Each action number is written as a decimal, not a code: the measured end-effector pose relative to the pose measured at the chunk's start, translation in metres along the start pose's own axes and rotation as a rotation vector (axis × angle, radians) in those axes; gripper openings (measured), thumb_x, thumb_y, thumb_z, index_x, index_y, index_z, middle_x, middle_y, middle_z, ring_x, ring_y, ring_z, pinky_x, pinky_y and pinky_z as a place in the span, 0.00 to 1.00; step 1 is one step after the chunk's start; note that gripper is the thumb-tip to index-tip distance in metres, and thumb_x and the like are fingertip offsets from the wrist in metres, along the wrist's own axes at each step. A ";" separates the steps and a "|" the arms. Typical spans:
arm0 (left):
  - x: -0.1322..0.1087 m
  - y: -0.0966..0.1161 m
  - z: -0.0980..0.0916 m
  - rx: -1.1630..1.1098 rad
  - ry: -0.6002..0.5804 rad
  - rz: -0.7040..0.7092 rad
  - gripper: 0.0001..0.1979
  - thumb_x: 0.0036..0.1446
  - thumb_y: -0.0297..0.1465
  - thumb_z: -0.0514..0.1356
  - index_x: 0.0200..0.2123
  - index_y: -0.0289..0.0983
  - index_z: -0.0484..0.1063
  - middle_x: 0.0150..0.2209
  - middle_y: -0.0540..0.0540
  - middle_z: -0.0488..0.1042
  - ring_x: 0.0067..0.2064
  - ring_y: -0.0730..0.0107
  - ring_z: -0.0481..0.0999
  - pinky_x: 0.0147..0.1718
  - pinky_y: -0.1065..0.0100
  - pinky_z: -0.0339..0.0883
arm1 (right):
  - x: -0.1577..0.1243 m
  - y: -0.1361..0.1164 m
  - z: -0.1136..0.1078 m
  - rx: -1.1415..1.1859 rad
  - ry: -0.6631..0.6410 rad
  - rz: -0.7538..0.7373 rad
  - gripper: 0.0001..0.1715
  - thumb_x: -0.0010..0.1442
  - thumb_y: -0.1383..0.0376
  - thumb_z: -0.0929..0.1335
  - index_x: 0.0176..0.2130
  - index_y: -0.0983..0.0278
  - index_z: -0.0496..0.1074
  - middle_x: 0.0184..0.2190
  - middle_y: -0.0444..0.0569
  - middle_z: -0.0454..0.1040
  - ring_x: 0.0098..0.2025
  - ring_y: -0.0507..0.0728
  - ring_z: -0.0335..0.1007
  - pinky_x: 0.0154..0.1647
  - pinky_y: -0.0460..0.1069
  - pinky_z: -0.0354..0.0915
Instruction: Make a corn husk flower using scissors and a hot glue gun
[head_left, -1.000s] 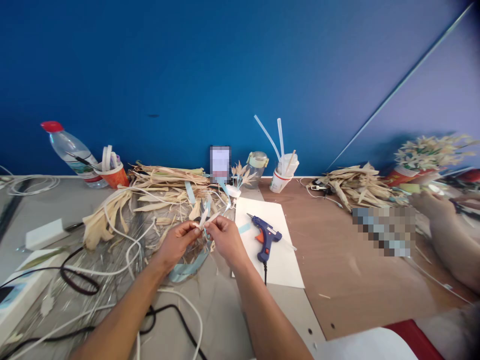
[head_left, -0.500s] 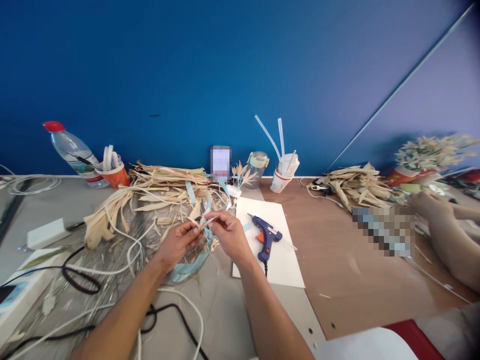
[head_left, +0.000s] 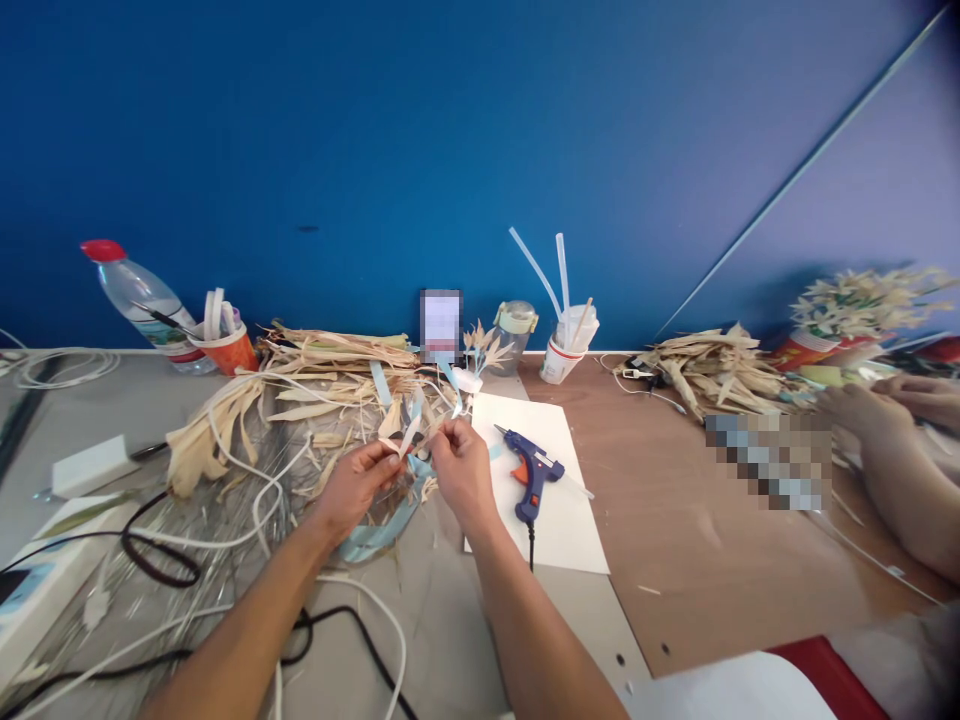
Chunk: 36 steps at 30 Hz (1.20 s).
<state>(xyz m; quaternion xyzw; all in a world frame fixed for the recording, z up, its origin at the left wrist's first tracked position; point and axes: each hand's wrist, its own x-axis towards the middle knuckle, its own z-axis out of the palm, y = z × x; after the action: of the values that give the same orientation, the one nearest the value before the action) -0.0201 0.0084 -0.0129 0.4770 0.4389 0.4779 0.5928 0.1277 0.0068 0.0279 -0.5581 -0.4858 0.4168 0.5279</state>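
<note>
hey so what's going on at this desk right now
Someone's left hand is pinching small pale petal-shaped pieces. The right hand is close beside it, fingers bent; whether it grips anything is unclear. A blue glue gun lies on a white sheet to the right, not in hand. Dried husks are heaped behind the hands. At far right, another person's hands are at work on something too blurred to make out.

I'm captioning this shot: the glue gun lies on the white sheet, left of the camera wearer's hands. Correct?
Not the side: in the head view, the glue gun lies on the white sheet, but right of the wearer's left hand and right hand.
</note>
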 end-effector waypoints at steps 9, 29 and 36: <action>0.000 -0.001 -0.001 -0.050 -0.005 0.003 0.10 0.48 0.36 0.65 0.28 0.35 0.74 0.23 0.51 0.70 0.24 0.77 0.64 0.23 0.74 0.57 | -0.002 0.000 0.004 0.190 -0.078 0.058 0.06 0.52 0.64 0.63 0.25 0.63 0.64 0.16 0.38 0.64 0.19 0.49 0.59 0.23 0.45 0.57; -0.010 0.017 -0.006 -0.409 -0.319 -0.268 0.09 0.45 0.31 0.69 0.28 0.31 0.75 0.23 0.49 0.68 0.22 0.81 0.63 0.21 0.77 0.56 | 0.009 0.003 -0.016 0.218 -0.449 -0.394 0.08 0.55 0.69 0.67 0.30 0.60 0.77 0.30 0.45 0.72 0.36 0.54 0.68 0.42 0.49 0.62; -0.009 0.022 -0.002 -0.434 -0.238 -0.253 0.10 0.43 0.31 0.70 0.28 0.31 0.76 0.22 0.50 0.68 0.21 0.82 0.61 0.22 0.77 0.57 | 0.013 0.007 -0.021 0.243 -0.432 -0.376 0.07 0.55 0.69 0.68 0.31 0.60 0.77 0.30 0.45 0.72 0.35 0.53 0.68 0.40 0.48 0.62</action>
<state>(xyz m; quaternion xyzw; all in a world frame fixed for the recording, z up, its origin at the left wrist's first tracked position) -0.0267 0.0022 0.0087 0.3330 0.3096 0.4237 0.7834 0.1509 0.0157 0.0230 -0.2897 -0.6283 0.4757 0.5431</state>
